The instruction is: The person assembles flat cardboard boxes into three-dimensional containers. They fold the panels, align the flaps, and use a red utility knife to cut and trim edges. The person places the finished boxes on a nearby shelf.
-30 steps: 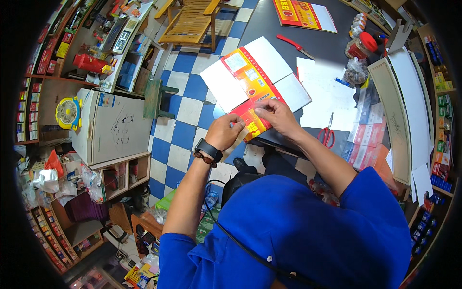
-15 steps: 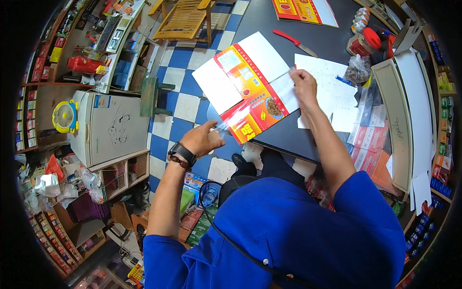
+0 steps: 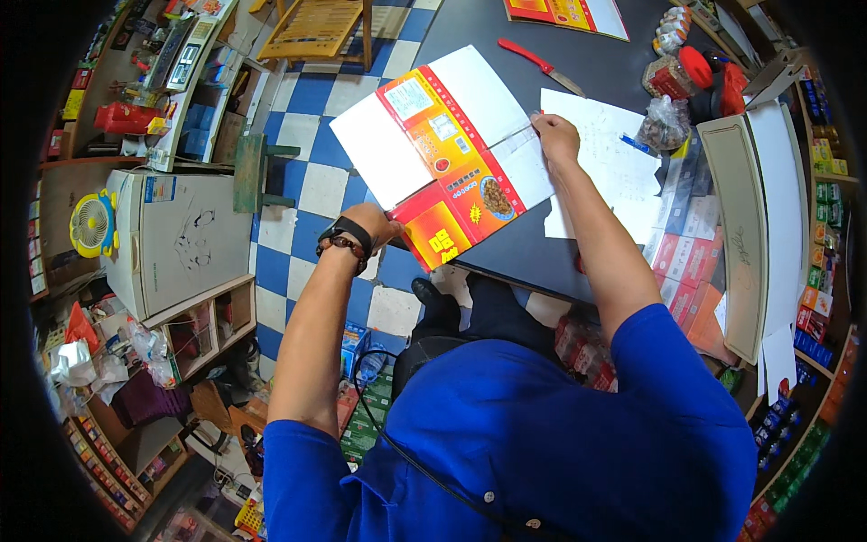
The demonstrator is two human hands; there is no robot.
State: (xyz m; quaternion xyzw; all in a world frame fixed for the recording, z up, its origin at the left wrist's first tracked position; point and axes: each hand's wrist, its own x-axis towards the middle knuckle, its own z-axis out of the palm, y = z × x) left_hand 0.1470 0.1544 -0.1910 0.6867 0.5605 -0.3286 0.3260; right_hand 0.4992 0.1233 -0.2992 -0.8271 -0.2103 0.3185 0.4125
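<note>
An unfolded cardboard carton [image 3: 454,161], printed red and yellow with white flaps, lies tilted over the near left corner of the dark table. A picture of a bowl of food is printed on its near panel. My left hand [image 3: 373,226], wearing a dark wristband and a beaded bracelet, grips the left edge of its red panel with the fingers closed. On the other side, my right hand [image 3: 558,142] pinches the corner of a white flap between thumb and fingers. The fingertips under the cardboard are hidden.
Beyond the carton lie a red-handled knife [image 3: 542,66] and another printed cardboard piece [image 3: 569,13]. Right of it are written paper sheets [image 3: 601,154], a plastic bag [image 3: 666,124] and a red-lidded jar [image 3: 677,74]. A wooden chair [image 3: 316,29] stands on the checkered floor.
My left hand, previously apart from the panel with fingers spread near something shiny and clear, has closed on the carton's left edge. My right hand keeps its pinch. The whole view has shifted slightly.
</note>
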